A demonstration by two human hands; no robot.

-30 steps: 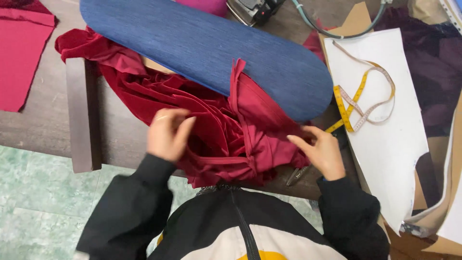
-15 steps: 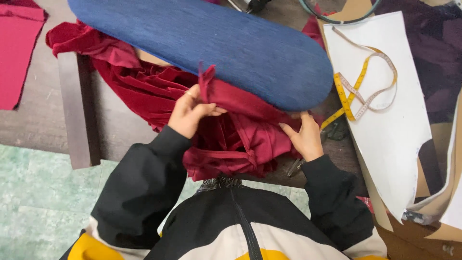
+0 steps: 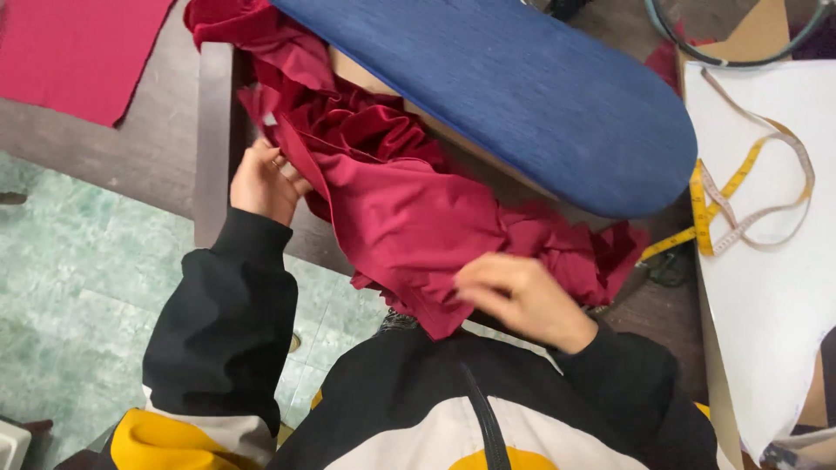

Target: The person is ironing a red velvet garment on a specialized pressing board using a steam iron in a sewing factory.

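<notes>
Left hand [image 3: 266, 183]: I see it pinching the red cloth's [image 3: 409, 218] edge.
Right hand [image 3: 522, 296]: lies flat on the cloth, fingers loose.
Cloth: bunched under the blue board [image 3: 522, 96].
Advice: I'd pull evenly, smoothing folds.

Dark red fabric [image 3: 409, 218]: one large crumpled piece, heavily folded and bunched. It lies heaped on the table edge, its upper portion tucked beneath the blue padded board at 12 o'clock. A smoother fold hangs over the edge toward 6 o'clock.
</notes>
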